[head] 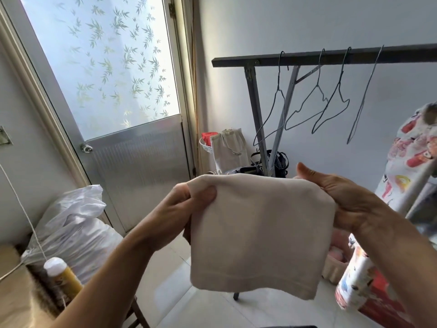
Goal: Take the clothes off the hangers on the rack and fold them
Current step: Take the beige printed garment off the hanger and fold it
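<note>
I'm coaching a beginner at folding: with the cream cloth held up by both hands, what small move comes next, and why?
Probably bring the left hand across to the right hand, halving the cream cloth: it hangs flat between them, pinched at its top corners, and looks wide enough for another fold.

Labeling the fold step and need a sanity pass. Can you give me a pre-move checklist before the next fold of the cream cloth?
1. Left hand pinches a top corner of the cream cloth: ok.
2. Right hand grips the other top corner: ok.
3. Cloth is off its hanger: ok. Four wire hangers hang bare on the rack bar.
4. Layers are aligned: cannot tell, since the back layer is hidden.
5. There is a surface to put the fold down on: cannot tell, none is in view.
6. All clothes are done: not ok. A patterned garment hangs at the right edge.
</note>
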`<state>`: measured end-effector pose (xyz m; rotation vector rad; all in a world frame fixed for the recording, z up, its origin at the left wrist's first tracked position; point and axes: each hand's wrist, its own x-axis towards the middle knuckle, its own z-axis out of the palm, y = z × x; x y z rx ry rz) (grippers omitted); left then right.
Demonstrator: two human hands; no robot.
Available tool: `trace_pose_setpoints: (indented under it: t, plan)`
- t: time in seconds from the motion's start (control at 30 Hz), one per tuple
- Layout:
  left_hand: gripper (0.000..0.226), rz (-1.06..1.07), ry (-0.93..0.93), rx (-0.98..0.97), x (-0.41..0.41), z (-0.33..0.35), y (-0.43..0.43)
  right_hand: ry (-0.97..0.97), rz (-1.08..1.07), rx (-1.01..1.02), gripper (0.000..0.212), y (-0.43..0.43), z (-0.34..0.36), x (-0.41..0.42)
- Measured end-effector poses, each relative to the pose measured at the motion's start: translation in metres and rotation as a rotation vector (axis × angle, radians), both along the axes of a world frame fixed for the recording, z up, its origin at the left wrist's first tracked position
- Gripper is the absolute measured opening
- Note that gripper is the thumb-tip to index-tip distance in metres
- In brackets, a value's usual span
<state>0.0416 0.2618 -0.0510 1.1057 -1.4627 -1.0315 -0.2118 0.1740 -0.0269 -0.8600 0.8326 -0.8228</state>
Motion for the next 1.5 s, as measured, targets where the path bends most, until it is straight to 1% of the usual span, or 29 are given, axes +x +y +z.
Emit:
trace_pose_setpoints:
  t: [0.07,0.13,0.2,0.23,0.3,0.37,0.43,0.53,0.6,0.67,0.7,0.77,0.8,0.83,0.87,0.93,0.97,1.0,1.03,1.07,1.1,1.13,1.17,1.23,1.3,1.37,1.4,1.47,1.5]
  plan:
    - [0.029,0.009,0.164,0.125,-0.005,-0.005,0.000,0.053,-0.116,-0.050,0.042,-0.001,-0.005,0.004]
    - [0.029,0.021,0.233,0.185,-0.006,-0.013,-0.004,0.107,-0.221,-0.130,0.041,-0.004,-0.011,0.006]
    - [0.029,0.049,0.281,0.211,-0.006,-0.019,-0.008,0.084,-0.273,-0.153,0.043,-0.007,-0.020,0.007]
    - [0.029,0.071,0.309,0.223,-0.007,-0.022,-0.009,0.040,-0.253,-0.150,0.046,-0.007,-0.025,0.006]
    - [0.030,0.106,0.358,0.252,-0.006,-0.029,-0.012,-0.085,-0.109,-0.117,0.052,-0.003,-0.037,0.006]
    - [0.029,0.119,0.417,0.277,-0.005,-0.035,-0.012,-0.154,0.073,-0.107,0.072,0.005,-0.052,0.008]
    - [0.033,0.145,0.469,0.322,-0.004,-0.043,-0.013,-0.198,0.151,-0.033,0.082,0.011,-0.070,0.011]
    - [0.042,0.176,0.537,0.387,0.001,-0.059,-0.017,-0.145,0.184,0.025,0.075,0.015,-0.090,0.017]
    - [0.046,0.161,0.610,0.439,0.005,-0.070,-0.017,-0.119,0.169,0.014,0.063,0.011,-0.099,0.021]
    - [0.038,0.087,0.748,0.499,0.012,-0.086,-0.013,-0.140,0.118,0.018,0.030,0.008,-0.103,0.022]
    - [0.035,0.036,0.814,0.525,0.017,-0.095,-0.010,-0.147,0.099,0.015,0.024,0.007,-0.104,0.022]
    - [0.037,-0.142,0.836,0.522,0.025,-0.111,-0.006,-0.115,0.115,-0.013,0.027,0.003,-0.106,0.024]
    - [0.045,-0.228,0.814,0.456,0.029,-0.119,-0.007,-0.087,0.129,-0.028,0.028,0.001,-0.107,0.025]
    - [0.061,-0.274,0.797,0.403,0.037,-0.127,-0.008,-0.064,0.148,-0.039,0.029,-0.002,-0.108,0.026]
    - [0.077,-0.340,0.774,0.445,0.044,-0.132,-0.010,-0.034,0.162,-0.041,0.030,-0.005,-0.109,0.028]
    - [0.107,-0.468,0.617,0.598,0.053,-0.135,-0.019,0.040,0.211,-0.036,0.030,-0.012,-0.112,0.030]
    - [0.113,-0.479,0.502,0.634,0.054,-0.134,-0.026,0.078,0.237,-0.027,0.029,-0.014,-0.115,0.032]
    - [0.110,-0.466,0.362,0.641,0.051,-0.130,-0.031,0.106,0.266,-0.022,0.029,-0.016,-0.119,0.034]
    - [0.098,-0.436,0.210,0.626,0.043,-0.123,-0.036,0.130,0.302,-0.009,0.029,-0.019,-0.123,0.036]
    - [0.077,-0.364,0.086,0.602,0.034,-0.120,-0.040,0.161,0.325,-0.001,0.030,-0.023,-0.130,0.038]
    - [0.054,-0.294,0.025,0.582,0.025,-0.120,-0.042,0.175,0.330,0.006,0.032,-0.025,-0.137,0.038]
    - [0.040,-0.224,0.027,0.574,0.017,-0.122,-0.042,0.165,0.304,0.020,0.038,-0.027,-0.144,0.037]
    - [0.033,-0.157,0.079,0.593,0.009,-0.128,-0.041,0.101,0.275,0.062,0.049,-0.028,-0.156,0.033]
    - [0.034,-0.020,0.222,0.613,-0.001,-0.140,-0.036,-0.182,0.233,0.126,0.080,-0.022,-0.183,0.025]
    - [0.036,0.148,0.329,0.610,-0.014,-0.158,-0.034,-0.453,0.268,0.214,0.105,-0.016,-0.217,0.013]
    - [0.034,0.307,0.350,0.599,-0.031,-0.180,-0.036,-0.534,0.352,0.296,0.109,-0.007,-0.244,0.010]
    - [0.031,0.366,0.337,0.595,-0.041,-0.190,-0.037,-0.467,0.352,0.314,0.107,-0.004,-0.255,0.007]
    - [0.028,0.433,0.317,0.613,-0.061,-0.213,-0.040,-0.083,0.186,0.266,0.099,-0.004,-0.275,0.004]
    - [0.028,0.450,0.324,0.631,-0.069,-0.223,-0.041,0.055,0.121,0.245,0.087,-0.006,-0.286,0.000]
